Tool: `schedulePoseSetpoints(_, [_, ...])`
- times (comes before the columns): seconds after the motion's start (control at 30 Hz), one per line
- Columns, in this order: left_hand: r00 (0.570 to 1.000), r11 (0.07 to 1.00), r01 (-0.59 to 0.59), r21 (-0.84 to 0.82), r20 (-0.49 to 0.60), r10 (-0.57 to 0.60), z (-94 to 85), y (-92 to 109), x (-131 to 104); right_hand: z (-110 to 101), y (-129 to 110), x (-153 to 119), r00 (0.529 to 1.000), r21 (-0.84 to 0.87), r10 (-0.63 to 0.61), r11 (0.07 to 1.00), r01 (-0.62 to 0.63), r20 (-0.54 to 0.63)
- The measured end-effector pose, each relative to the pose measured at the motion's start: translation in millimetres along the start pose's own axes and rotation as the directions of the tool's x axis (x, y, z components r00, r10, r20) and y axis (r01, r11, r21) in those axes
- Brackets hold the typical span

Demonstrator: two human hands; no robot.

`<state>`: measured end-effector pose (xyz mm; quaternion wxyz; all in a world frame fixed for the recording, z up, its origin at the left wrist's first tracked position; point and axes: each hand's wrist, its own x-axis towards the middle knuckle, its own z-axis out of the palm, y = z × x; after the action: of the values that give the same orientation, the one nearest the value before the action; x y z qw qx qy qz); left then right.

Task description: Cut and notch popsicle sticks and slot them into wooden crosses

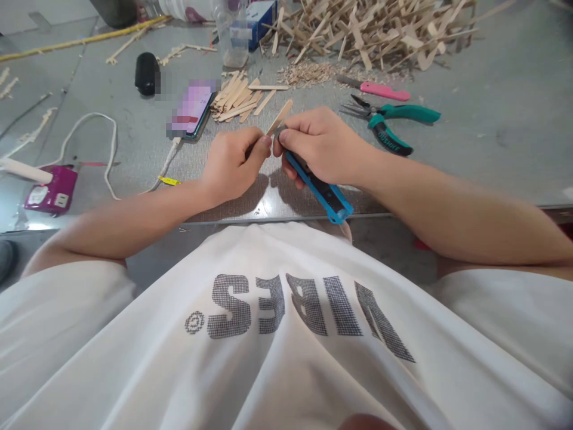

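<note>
My left hand (235,158) pinches a flat wooden stick (280,116), whose rounded end points up and to the right. Close beside it, my right hand (316,143) is closed around a blue and black utility knife (323,190). The knife's handle slants down to the right, past the table's front edge. Its blade end is mostly hidden by my fingers, near the stick. Just beyond my hands lies a loose pile of flat wooden sticks (233,98).
Beyond are a large stick heap (371,30), wood shavings (308,73), a pink-handled knife (385,91), green-handled pliers (389,122) and a clear cup (233,42). Leftward are a phone (192,110) on a white cable (115,143), a black case (147,73) and a purple socket block (51,190).
</note>
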<state>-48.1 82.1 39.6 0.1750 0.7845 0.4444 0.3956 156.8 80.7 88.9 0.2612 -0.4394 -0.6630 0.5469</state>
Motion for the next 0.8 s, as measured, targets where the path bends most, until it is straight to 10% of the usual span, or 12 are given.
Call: schedulePoseSetpoints(0.8, [0.96, 0.84, 0.19, -0.508, 0.277, -0.05, 0.3, 1.5, 2.4, -5.0, 2.2, -9.1, 0.965, -0.27, -0.261, 0.929, 0.252, 0.005])
